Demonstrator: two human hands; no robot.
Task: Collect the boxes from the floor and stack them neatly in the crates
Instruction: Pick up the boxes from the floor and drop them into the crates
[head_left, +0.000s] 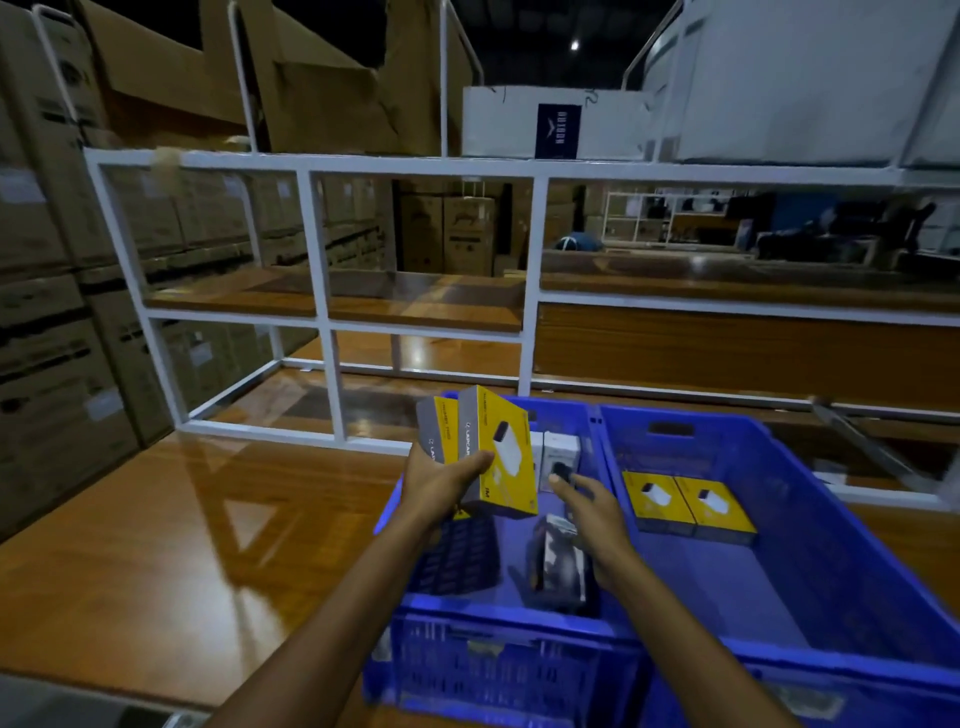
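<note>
Left hand (436, 483) clamps two yellow boxes (498, 457) above left crate (498, 621). Right hand (597, 506) fingers loose, apart, holding nothing, near white box (561, 452). Right crate (779, 452): flat yellow pair (688, 501), bare floor nearer. White rack (322, 291) behind.

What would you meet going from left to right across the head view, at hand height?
cardboard cartons → left hand gripping upright yellow boxes → right hand → flat yellow boxes → right crate far wall

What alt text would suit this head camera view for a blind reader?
A person's left hand holds two yellow-and-grey boxes over a blue crate while the right hand reaches, open, into it. Two yellow boxes lie in the neighbouring crate.
</note>
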